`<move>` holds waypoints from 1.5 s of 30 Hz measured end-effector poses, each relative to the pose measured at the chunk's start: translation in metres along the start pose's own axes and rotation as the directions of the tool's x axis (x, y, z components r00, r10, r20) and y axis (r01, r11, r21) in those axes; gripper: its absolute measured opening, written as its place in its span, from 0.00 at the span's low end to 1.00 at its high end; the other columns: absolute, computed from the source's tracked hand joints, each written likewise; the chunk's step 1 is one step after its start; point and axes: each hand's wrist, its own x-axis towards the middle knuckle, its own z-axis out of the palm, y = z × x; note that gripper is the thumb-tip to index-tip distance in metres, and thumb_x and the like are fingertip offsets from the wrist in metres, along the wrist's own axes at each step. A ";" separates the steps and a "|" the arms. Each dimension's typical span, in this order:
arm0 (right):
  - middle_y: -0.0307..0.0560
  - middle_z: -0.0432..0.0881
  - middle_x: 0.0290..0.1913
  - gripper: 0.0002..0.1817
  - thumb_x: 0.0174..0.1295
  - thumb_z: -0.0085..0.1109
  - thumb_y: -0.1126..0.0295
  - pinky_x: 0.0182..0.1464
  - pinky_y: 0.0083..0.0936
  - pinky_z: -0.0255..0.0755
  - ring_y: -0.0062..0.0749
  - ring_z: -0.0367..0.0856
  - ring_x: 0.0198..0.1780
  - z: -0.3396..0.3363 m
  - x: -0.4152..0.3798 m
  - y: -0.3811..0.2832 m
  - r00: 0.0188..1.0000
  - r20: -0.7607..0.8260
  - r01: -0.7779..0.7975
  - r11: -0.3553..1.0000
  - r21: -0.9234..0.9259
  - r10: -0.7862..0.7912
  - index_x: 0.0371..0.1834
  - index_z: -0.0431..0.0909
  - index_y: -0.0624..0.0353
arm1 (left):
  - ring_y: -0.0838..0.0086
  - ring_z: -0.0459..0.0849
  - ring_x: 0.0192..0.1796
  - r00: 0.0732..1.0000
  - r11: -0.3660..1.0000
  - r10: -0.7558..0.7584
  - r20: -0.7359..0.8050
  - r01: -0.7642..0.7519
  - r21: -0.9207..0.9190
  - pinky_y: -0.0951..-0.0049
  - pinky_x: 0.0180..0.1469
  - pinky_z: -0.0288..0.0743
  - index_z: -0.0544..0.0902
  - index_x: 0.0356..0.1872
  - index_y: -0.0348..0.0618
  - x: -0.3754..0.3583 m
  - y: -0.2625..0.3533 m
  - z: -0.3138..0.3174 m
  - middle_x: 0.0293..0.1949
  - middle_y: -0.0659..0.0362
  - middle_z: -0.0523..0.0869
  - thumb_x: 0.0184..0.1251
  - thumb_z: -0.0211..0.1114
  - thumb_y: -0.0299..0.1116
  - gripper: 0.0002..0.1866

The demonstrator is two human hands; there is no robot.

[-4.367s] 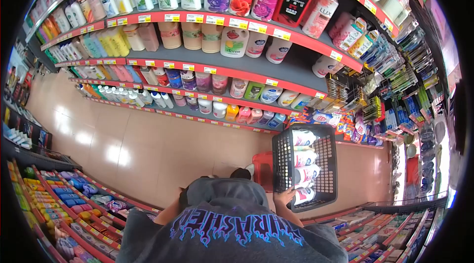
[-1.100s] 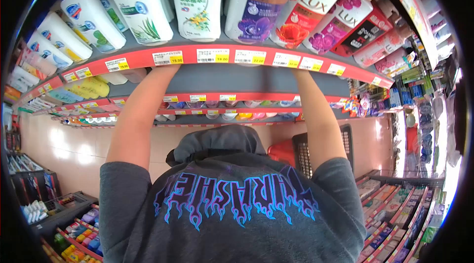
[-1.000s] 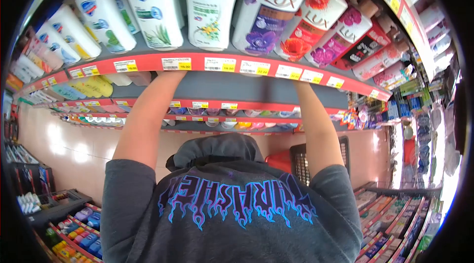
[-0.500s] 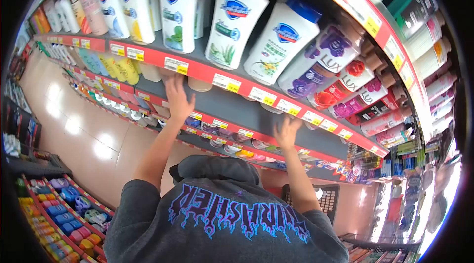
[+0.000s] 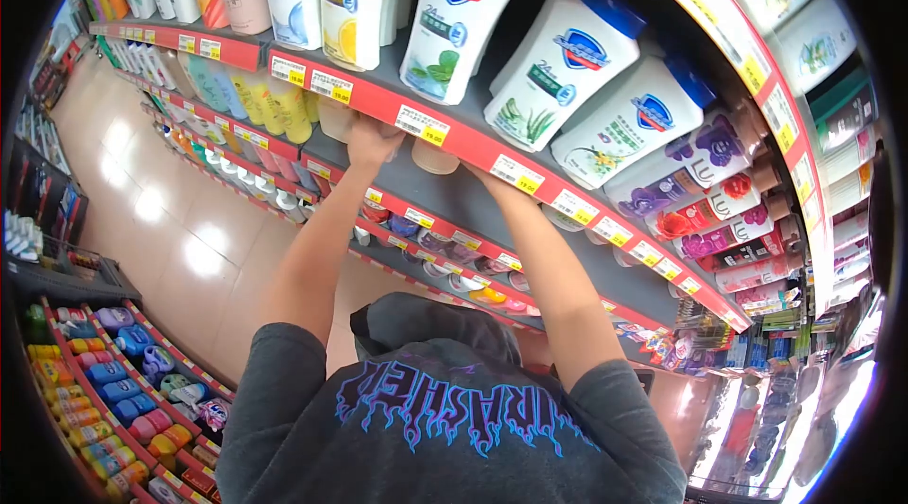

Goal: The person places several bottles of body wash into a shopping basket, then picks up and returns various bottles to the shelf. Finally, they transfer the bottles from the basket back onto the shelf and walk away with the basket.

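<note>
Left of the left hand stand yellow bottles (image 5: 284, 113). The left hand (image 5: 375, 140), fingers partly curled, is at a cream bottle (image 5: 336, 121); whether it grips is unclear. A beige container (image 5: 435, 159) stands between it and the right forearm (image 5: 544, 244), whose hand, hidden behind the red shelf edge (image 5: 473, 148), cannot be read.

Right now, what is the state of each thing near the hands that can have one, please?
Left hand: raised by the lower shelf, fingers partly hidden, grip unclear
Right hand: hidden behind the red shelf edge
Beige bottle: only lower part showing, cap hidden
Aloe Safeguard bottle: upright, blue cap on
Purple Lux bottle: upright
Yellow bottles: standing in a row
</note>
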 end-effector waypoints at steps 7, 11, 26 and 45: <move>0.54 0.78 0.39 0.18 0.54 0.58 0.60 0.44 0.41 0.71 0.47 0.77 0.43 0.014 0.005 0.008 0.997 0.029 -0.063 0.996 -0.061 0.064 0.44 0.74 0.61 | 0.57 0.79 0.46 0.999 0.948 -0.023 0.036 0.010 0.319 0.63 0.46 0.74 0.76 0.46 0.44 0.016 0.014 0.020 0.44 0.52 0.80 0.50 0.62 0.50 0.25; 0.54 0.78 0.40 0.19 0.54 0.58 0.60 0.44 0.41 0.72 0.48 0.77 0.43 0.018 0.008 0.015 0.996 0.042 -0.079 0.994 -0.079 0.083 0.44 0.74 0.61 | 0.58 0.80 0.44 0.997 0.954 0.060 -0.055 -0.041 0.296 0.62 0.44 0.74 0.77 0.41 0.45 0.017 0.014 0.029 0.41 0.53 0.81 0.54 0.59 0.47 0.19; 0.60 0.71 0.50 0.29 0.52 0.60 0.65 0.51 0.42 0.69 0.54 0.70 0.53 -0.003 -0.042 -0.050 0.970 0.204 -0.102 0.986 -0.135 0.129 0.57 0.63 0.61 | 0.43 0.69 0.53 0.898 0.998 -0.005 -0.440 0.035 0.059 0.56 0.52 0.68 0.61 0.56 0.32 -0.039 0.005 -0.016 0.51 0.40 0.65 0.45 0.71 0.37 0.39; 0.60 0.48 0.67 0.30 0.46 0.56 0.83 0.58 0.40 0.65 0.56 0.62 0.62 -0.126 -0.252 -0.012 0.881 0.040 -0.462 0.875 -0.144 0.471 0.58 0.63 0.61 | 0.43 0.64 0.57 0.953 0.995 -0.055 -0.299 0.077 0.063 0.58 0.58 0.62 0.51 0.63 0.36 0.011 -0.051 -0.039 0.57 0.38 0.58 0.36 0.78 0.32 0.52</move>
